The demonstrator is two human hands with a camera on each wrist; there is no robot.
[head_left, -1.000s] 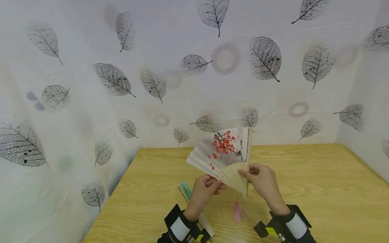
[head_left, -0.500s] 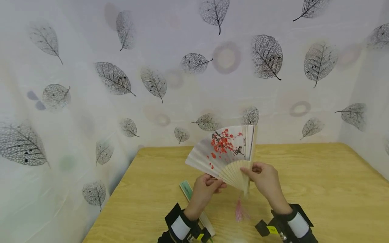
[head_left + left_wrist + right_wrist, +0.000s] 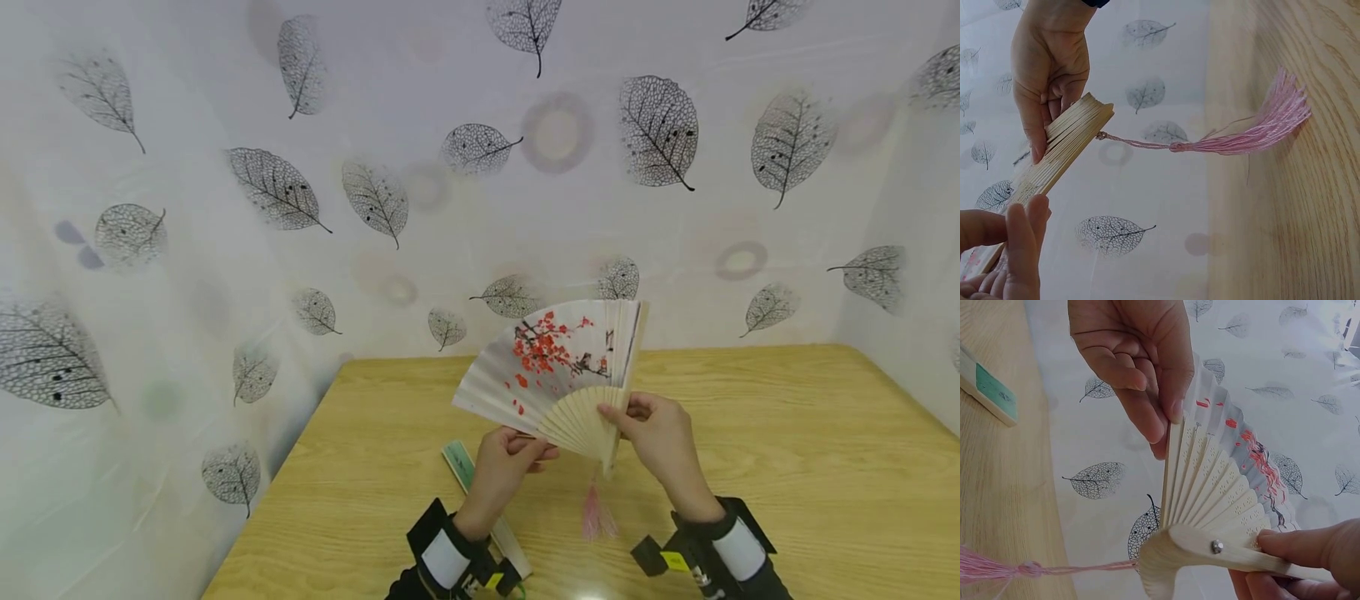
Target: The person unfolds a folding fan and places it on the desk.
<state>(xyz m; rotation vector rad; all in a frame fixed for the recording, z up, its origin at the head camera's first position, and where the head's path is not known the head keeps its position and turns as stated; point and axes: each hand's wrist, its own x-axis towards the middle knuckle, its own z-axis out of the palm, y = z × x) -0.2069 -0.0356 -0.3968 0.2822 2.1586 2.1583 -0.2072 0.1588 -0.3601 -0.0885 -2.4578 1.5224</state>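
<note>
A partly spread folding fan [image 3: 573, 358], white with a red blossom branch and pale slats, is held up above the table between both hands. My left hand [image 3: 504, 467] pinches its left outer slat between thumb and fingers. On the other side, my right hand [image 3: 660, 437] grips the bunched slats near the right edge, thumb on the front. A pink tassel [image 3: 1254, 134] hangs from the fan's pivot end. The metal rivet [image 3: 1217, 546] shows in the right wrist view, where the pierced slats [image 3: 1216, 481] fan out from it.
A long narrow box [image 3: 510, 546] with a green label [image 3: 994, 392] lies on the wood-grain table [image 3: 787, 467], partly hidden behind the left forearm. A pale curtain [image 3: 420, 75] printed with leaf skeletons hangs behind and to the left.
My right hand has shifted slightly up and to the right, so the fan is spread a little wider. The left hand keeps its pinch almost in place.
</note>
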